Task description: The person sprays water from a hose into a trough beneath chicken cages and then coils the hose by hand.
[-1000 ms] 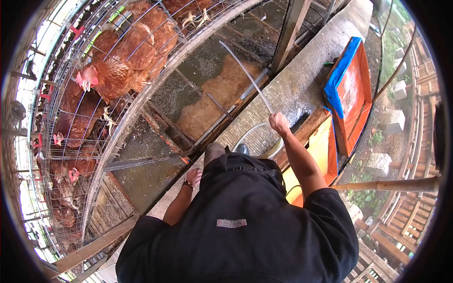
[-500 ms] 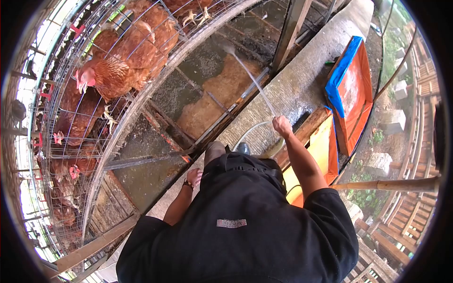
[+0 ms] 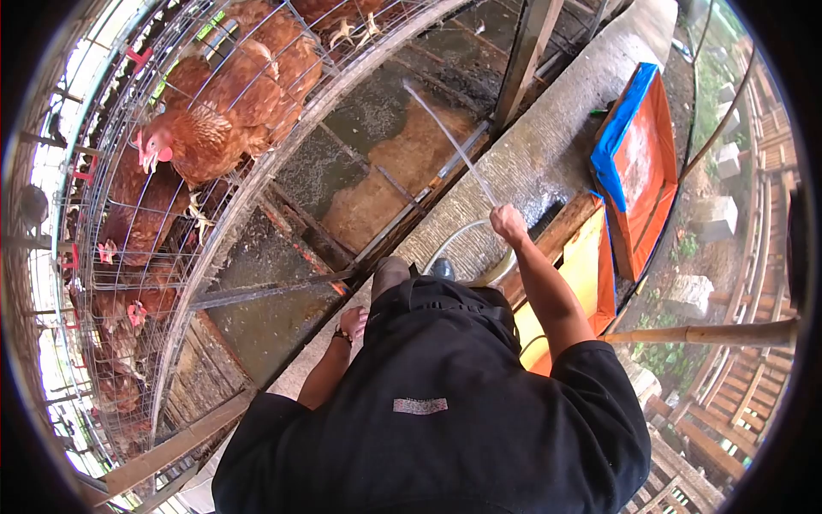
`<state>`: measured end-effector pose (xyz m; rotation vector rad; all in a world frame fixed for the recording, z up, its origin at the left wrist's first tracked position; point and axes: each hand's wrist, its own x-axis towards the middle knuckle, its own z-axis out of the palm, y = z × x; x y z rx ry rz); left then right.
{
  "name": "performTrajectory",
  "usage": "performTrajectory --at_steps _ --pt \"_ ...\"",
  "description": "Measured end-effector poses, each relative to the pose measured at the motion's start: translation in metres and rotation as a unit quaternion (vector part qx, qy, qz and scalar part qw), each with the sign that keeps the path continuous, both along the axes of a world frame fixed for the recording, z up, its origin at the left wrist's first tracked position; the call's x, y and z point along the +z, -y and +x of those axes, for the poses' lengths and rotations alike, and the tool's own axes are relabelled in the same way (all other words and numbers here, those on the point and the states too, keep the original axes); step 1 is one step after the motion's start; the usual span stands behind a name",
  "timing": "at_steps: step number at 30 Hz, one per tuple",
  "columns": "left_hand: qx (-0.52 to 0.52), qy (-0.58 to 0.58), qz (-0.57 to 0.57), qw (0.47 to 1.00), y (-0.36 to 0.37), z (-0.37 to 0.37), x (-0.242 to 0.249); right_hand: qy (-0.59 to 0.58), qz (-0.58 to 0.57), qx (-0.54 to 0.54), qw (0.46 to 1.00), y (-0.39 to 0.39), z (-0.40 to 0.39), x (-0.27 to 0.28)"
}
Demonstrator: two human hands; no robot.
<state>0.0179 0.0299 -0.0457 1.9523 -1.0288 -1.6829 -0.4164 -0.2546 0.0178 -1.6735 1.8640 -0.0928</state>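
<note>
My right hand (image 3: pixel 509 223) is closed round the end of a pale hose (image 3: pixel 443 246), which curves down past my boot (image 3: pixel 443 269). A thin jet of water (image 3: pixel 449 137) shoots from it up and to the left, over the wet brown patch (image 3: pixel 402 163) in the dark floor beneath the cages. At my left side, my left hand (image 3: pixel 352 322) hangs beside my knee, wearing a dark wristband. Its fingers look loosely apart, with nothing seen in them.
Brown hens (image 3: pixel 205 137) stand in a wire cage at the left. A wooden post (image 3: pixel 524 64) and a metal bar (image 3: pixel 265 294) cross the wet floor. Right of the concrete walkway (image 3: pixel 565 128) lie orange and blue lined troughs (image 3: pixel 638 171) and a bamboo pole (image 3: pixel 702 335).
My right hand has shifted slightly up and left with the hose. The water jet has moved a little to the left. One hen's head has moved slightly.
</note>
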Motion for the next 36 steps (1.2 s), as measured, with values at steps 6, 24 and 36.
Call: performTrajectory --at_steps 6,24,36 --pt "-0.009 -0.059 -0.009 0.998 0.002 0.011 -0.014 0.016 -0.011 -0.032 0.999 -0.002 0.007 0.027" --pt "0.227 -0.095 0.09 0.965 0.004 -0.005 -0.007 0.009 -0.039 0.001 0.999 0.005 0.011 0.001" --pt "0.1 -0.076 0.018 0.992 0.003 -0.003 -0.001 0.03 -0.019 -0.034 0.999 -0.001 0.02 0.04"
